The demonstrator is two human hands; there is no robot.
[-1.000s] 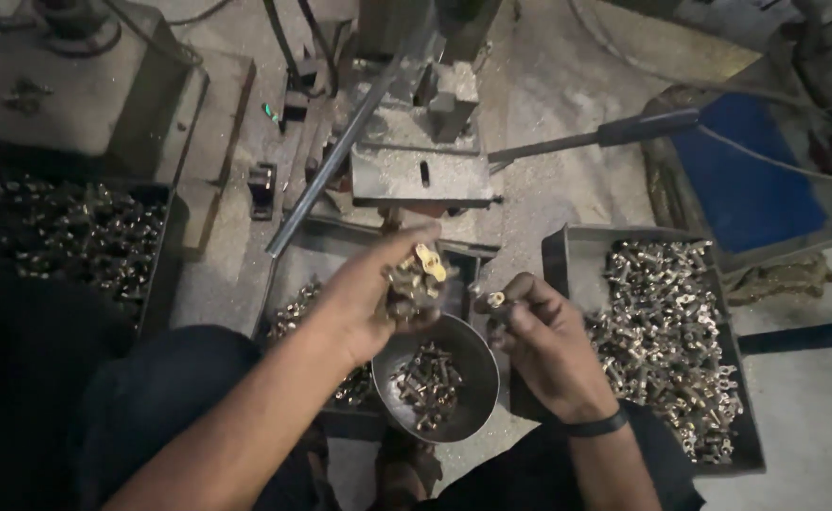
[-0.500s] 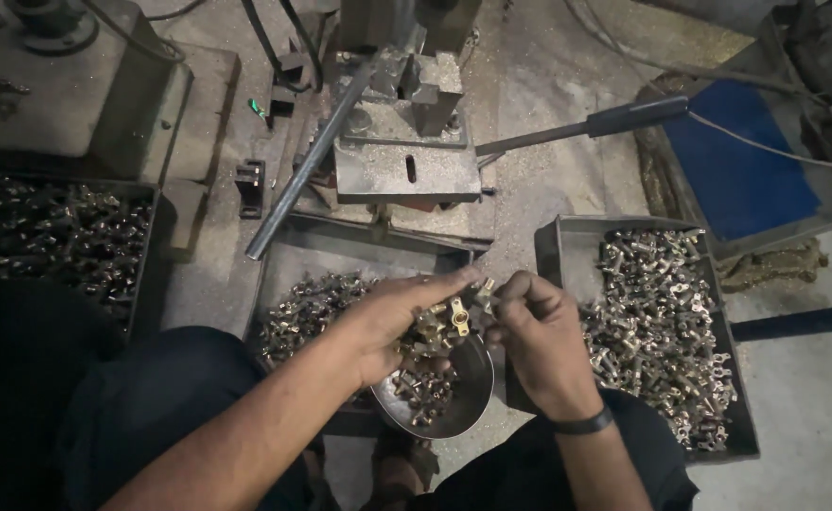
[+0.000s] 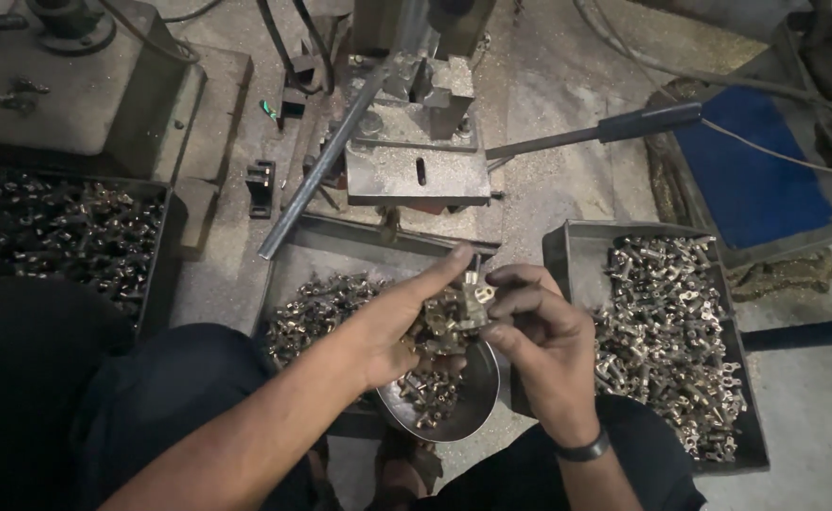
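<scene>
Brass fittings point(image 3: 439, 317) lie heaped in our cupped left hand point(image 3: 392, 326), held just above the round metal bowl point(image 3: 477, 397) so that anything slipping off drops back among the loose pieces already in it. Our left palm is turned up and half open, fingers spread enough to make a shallow tray, the forefinger stretched forward past the pile. Our right hand point(image 3: 543, 345) comes in from the other side, its fingertips pinched on a single fitting point(image 3: 475, 293) at the top of the heap, the other fingers curled in; a dark band sits on that wrist.

We keep the bowl low between our knees, close under both hands. Just beyond it lies a flat metal tray point(image 3: 293, 274) with more fittings scattered over its near half, set directly below the small press point(image 3: 420, 142) so that work from the machine can fall into it. The press's long lever point(image 3: 586, 132) juts out to our right with its dark grip within reach of that hand. A deeper grey bin point(image 3: 567, 251) full of silvery fittings stands just beside our right hand, and another dark bin point(image 3: 156, 246) of similar pieces sits to our left, each by its own hand. Metal dust covers the floor point(image 3: 539, 85) around the machine.
</scene>
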